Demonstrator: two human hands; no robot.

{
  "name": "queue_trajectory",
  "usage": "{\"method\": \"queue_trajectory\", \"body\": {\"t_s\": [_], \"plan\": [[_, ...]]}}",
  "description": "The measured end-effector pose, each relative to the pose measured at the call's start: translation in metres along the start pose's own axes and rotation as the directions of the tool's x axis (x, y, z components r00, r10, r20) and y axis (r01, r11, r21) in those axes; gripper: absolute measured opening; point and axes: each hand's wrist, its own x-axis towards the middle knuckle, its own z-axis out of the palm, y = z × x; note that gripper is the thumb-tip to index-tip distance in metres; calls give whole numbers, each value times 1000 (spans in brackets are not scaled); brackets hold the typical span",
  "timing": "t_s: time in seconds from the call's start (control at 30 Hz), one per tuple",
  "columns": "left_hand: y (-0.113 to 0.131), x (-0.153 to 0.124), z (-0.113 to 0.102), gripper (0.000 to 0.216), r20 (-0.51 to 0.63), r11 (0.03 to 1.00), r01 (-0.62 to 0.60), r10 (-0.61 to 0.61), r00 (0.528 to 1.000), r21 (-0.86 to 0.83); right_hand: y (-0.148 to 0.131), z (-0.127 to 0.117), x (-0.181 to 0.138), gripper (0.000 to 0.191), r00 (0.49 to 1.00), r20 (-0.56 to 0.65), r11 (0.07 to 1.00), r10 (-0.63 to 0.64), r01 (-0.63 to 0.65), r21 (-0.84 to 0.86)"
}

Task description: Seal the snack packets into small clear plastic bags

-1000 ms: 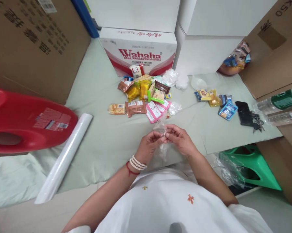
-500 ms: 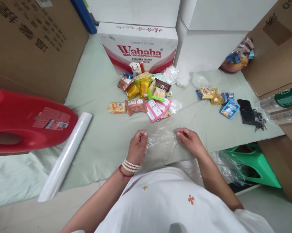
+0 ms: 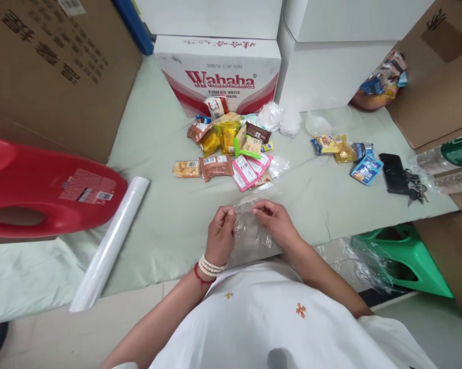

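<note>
Between my hands, a clear plastic bag hangs above the table's front edge. My left hand, with white beads and a red cord at the wrist, pinches the bag's left side. On its right, my right hand is closed, thumb against forefinger, on the same thin film. Just beyond the bag lie pink-and-white packets, a brown wrapped snack and a wrapped bread roll. Behind these is a heap of small packaged snacks, yellow, green and brown.
A white plastic roll and red jug are on the left. Wahaha carton stands at the back. Rightward lie more snack packets, a black phone, keys and bottles. A green stool is below.
My right hand has moved left, closer to my left hand, and the film between them has gone slack and bunched. My left hand has barely moved. The view has shifted slightly.
</note>
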Motion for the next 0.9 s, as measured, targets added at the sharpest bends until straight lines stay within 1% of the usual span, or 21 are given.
{"method": "queue_trajectory", "body": {"t_s": [0.07, 0.17, 0.23, 0.3, 0.37, 0.43, 0.5, 0.53, 0.6, 0.63, 0.7, 0.77, 0.83, 0.9], "plan": [[-5, 3, -5, 34, -24, 1000, -16, 15, 1000, -19, -3, -8, 0, 39, 1000, 0, 998, 31, -31, 52], [-9, 6, -7, 26, 17, 999, -40, 41, 999, -35, -7, -13, -1, 45, 997, 19, 997, 75, -75, 15], [-9, 5, -4, 24, 74, 996, -88, 88, 993, -5, -7, -9, -2, 47, 997, 36, 997, 65, -63, -48], [-9, 4, -1, 23, 111, 994, -106, 104, 988, 14, -5, -2, -1, 45, 998, 54, 998, 23, -19, -64], [-8, 4, 1, 23, 85, 999, -47, 49, 995, -20, -4, 1, 1, 42, 999, 44, 999, -15, 17, -31], [-7, 5, 1, 24, 32, 994, 55, -52, 998, -98, -4, 0, 2, 40, 999, 12, 999, -43, 43, -11], [-3, 7, -2, 27, 14, 978, 136, -135, 991, -161, -5, -4, 2, 37, 997, -2, 996, -79, 79, -40], [0, 8, -3, 30, 18, 973, 161, -160, 987, -166, -7, -6, 1, 35, 995, 6, 993, -100, 100, -69], [9, 10, -3, 37, 27, 979, 171, -169, 985, -111, -10, -8, -1, 31, 989, 45, 979, -142, 147, -144], [13, 12, -2, 40, 28, 987, 150, -149, 988, -50, -12, -8, -2, 29, 984, 69, 967, -162, 172, -188], [21, 15, 0, 41, 50, 992, 73, -79, 996, 106, -15, -8, -4, 26, 974, 116, 936, -197, 222, -274], [27, 18, 2, 33, 85, 979, -2, -15, 996, 205, -18, -8, -4, 26, 966, 135, 911, -220, 253, -324], [29, 22, 4, 29, 84, 981, -10, -6, 996, 191, -20, -10, -4, 27, 967, 124, 912, -220, 250, -326], [31, 24, 4, 30, 51, 996, 47, -51, 997, 79, -22, -14, -4, 28, 973, 102, 928, -207, 228, -293]]}}
